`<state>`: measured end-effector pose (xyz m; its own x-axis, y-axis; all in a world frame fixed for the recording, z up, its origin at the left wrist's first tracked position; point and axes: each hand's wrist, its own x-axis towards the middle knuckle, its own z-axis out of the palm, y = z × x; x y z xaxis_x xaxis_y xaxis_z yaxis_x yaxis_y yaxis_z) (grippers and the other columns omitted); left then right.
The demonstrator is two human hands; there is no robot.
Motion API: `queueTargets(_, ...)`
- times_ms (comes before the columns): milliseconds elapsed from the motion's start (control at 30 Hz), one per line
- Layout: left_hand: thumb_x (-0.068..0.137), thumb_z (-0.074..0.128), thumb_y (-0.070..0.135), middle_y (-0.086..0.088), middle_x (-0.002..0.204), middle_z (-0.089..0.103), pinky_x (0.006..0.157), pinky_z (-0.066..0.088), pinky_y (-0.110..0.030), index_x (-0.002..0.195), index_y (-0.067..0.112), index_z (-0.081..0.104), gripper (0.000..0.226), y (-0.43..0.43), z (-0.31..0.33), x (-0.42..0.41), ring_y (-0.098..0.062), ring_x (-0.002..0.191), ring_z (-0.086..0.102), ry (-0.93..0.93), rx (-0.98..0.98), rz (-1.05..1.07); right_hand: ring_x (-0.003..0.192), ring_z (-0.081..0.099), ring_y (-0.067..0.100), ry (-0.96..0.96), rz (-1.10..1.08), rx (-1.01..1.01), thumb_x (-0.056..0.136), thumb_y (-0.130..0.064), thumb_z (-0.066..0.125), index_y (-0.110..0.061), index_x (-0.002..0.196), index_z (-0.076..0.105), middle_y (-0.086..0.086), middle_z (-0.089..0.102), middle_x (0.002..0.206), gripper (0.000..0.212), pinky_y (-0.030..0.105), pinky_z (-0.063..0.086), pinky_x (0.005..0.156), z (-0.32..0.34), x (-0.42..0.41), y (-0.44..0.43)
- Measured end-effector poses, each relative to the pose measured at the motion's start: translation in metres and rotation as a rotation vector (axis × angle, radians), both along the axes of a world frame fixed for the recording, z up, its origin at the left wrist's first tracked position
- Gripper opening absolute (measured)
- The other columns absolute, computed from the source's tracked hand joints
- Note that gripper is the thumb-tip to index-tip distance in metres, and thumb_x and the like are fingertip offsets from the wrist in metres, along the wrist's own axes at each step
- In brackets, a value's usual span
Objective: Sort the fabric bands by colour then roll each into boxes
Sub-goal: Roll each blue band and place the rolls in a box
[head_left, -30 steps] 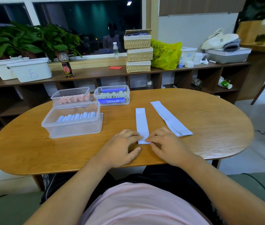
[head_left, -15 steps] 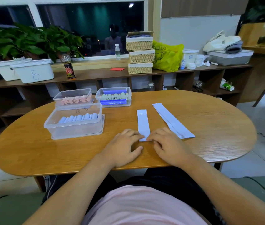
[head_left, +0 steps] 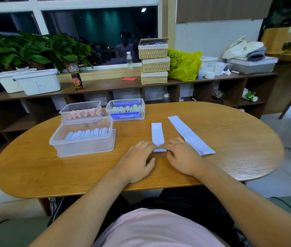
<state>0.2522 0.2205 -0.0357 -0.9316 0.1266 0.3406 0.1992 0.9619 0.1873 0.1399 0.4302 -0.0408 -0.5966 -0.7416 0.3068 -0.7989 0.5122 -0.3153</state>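
Pinched by left hand [head_left: 137,163] and right hand [head_left: 184,159], the rolled near end of the pale blue band [head_left: 157,135] rests on the table [head_left: 233,150]. Light, limp fabric likely springs loose; hold both edges. Farther left, the clear box [head_left: 80,147] holds matching rolls.

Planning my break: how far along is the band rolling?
Done: rolled bands sit in the near box, pink box and far box. In hand: left hand and right hand pinch the rolled end of the short band. Left: the long band lying flat.
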Motion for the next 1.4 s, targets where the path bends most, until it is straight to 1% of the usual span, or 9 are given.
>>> queueTargets(167, 0.102, 0.049, 0.043, 0.014, 0.142, 0.054, 0.109, 0.045, -0.038, 0.144, 0.029, 0.055, 0.044, 0.0, 0.003, -0.016, -0.007, 0.135, 0.042, -0.007, -0.044, 0.025, 0.134, 0.043, 0.014, 0.023, -0.051, -0.026, 0.103, -0.021, 0.05, -0.027, 0.143, 0.062, -0.012, 0.059, 0.14, 0.043, 0.041, 0.045, 0.109, -0.002, -0.006, -0.004)
queueTargets(333, 0.102, 0.051, 0.042, 0.01, 0.14, 0.057, 0.108, 0.045, -0.038, 0.143, 0.025, 0.057, 0.045, 0.001, 0.005, -0.033, -0.011, 0.134, 0.044, -0.047, -0.032, 0.047, 0.127, 0.049, 0.014, 0.049, -0.04, -0.067, 0.096, -0.01, 0.053, -0.026, 0.13, 0.068, -0.013, 0.064, 0.127, 0.04, 0.036, 0.047, 0.104, 0.001, -0.003, -0.005)
queueTargets(500, 0.099, 0.05, 0.038, 0.007, 0.154, 0.05, 0.117, 0.04, -0.043, 0.157, 0.025, 0.044, 0.06, -0.006, 0.0, -0.042, -0.013, 0.146, 0.038, -0.067, 0.086, 0.112, 0.127, 0.05, 0.016, 0.054, -0.045, -0.026, 0.094, -0.01, 0.054, -0.026, 0.137, 0.066, -0.012, 0.063, 0.131, 0.047, 0.036, 0.044, 0.102, 0.004, -0.021, -0.015)
queueTargets(567, 0.098, 0.052, 0.032, 0.005, 0.158, 0.047, 0.121, 0.037, -0.043, 0.16, 0.023, 0.039, 0.064, -0.01, -0.003, -0.043, -0.015, 0.148, 0.036, -0.046, 0.174, 0.159, 0.126, 0.051, 0.017, 0.049, -0.057, -0.013, 0.095, -0.015, 0.054, -0.028, 0.136, 0.066, -0.012, 0.064, 0.129, 0.045, 0.037, 0.045, 0.1, 0.004, -0.029, -0.021)
queueTargets(767, 0.097, 0.055, 0.019, 0.006, 0.152, 0.051, 0.12, 0.038, -0.037, 0.156, 0.022, 0.044, 0.06, -0.016, -0.006, -0.046, -0.011, 0.144, 0.038, -0.006, 0.303, 0.206, 0.12, 0.052, 0.017, 0.072, -0.122, -0.003, 0.103, -0.037, 0.056, -0.031, 0.131, 0.068, -0.009, 0.064, 0.12, 0.031, 0.035, 0.044, 0.09, 0.002, -0.048, -0.044)
queueTargets(933, 0.095, 0.055, 0.015, 0.01, 0.14, 0.055, 0.114, 0.043, -0.04, 0.146, 0.025, 0.052, 0.052, -0.012, -0.003, -0.04, -0.008, 0.135, 0.043, 0.003, 0.287, 0.162, 0.106, 0.052, 0.016, 0.071, -0.114, -0.055, 0.104, -0.039, 0.057, -0.031, 0.126, 0.069, -0.009, 0.06, 0.111, 0.026, 0.032, 0.04, 0.08, -0.002, -0.046, -0.045)
queueTargets(1100, 0.092, 0.056, 0.006, 0.017, 0.123, 0.057, 0.104, 0.047, -0.03, 0.128, 0.028, 0.061, 0.043, -0.011, -0.001, -0.026, -0.002, 0.122, 0.047, 0.075, 0.301, 0.104, 0.102, 0.05, 0.014, 0.078, -0.065, -0.122, 0.098, -0.041, 0.059, -0.034, 0.113, 0.07, -0.016, 0.057, 0.102, 0.019, 0.039, 0.045, 0.085, -0.009, -0.02, -0.025)
queueTargets(1300, 0.083, 0.056, 0.001, 0.017, 0.106, 0.059, 0.091, 0.047, -0.033, 0.111, 0.026, 0.066, 0.039, -0.004, 0.001, -0.006, -0.01, 0.106, 0.052, 0.112, 0.267, -0.076, 0.1, 0.047, 0.009, 0.12, -0.018, -0.132, 0.095, -0.045, 0.058, -0.036, 0.108, 0.069, -0.02, 0.055, 0.098, 0.019, 0.036, 0.044, 0.088, -0.012, 0.007, -0.008)
queueTargets(1400, 0.083, 0.057, 0.002, 0.017, 0.105, 0.06, 0.09, 0.047, -0.031, 0.109, 0.027, 0.067, 0.037, -0.001, 0.002, -0.005, -0.012, 0.105, 0.053, 0.086, 0.231, -0.135, 0.098, 0.042, 0.005, 0.116, -0.014, -0.123, 0.095, -0.046, 0.058, -0.037, 0.11, 0.069, -0.023, 0.051, 0.098, 0.021, 0.035, 0.044, 0.089, -0.011, 0.01, -0.006)
